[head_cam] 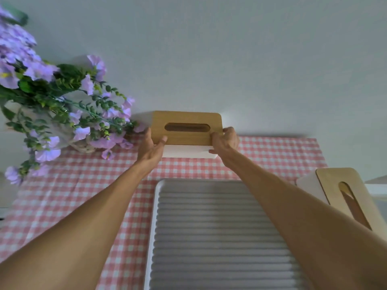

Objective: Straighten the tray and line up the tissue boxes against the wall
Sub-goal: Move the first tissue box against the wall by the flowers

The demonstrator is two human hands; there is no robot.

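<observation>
A white tissue box with a wooden slotted lid stands at the far edge of the table, against the pale wall. My left hand grips its left end and my right hand grips its right end, thumbs on the lid's near edge. A second tissue box of the same kind sits at the right edge of the table, turned at an angle, away from both hands. A white tray with a grey ribbed mat lies near me in the middle, under my forearms.
A pink-and-white checked cloth covers the table. A bunch of purple flowers with green leaves in a woven holder crowds the left back corner, close to the held box's left end.
</observation>
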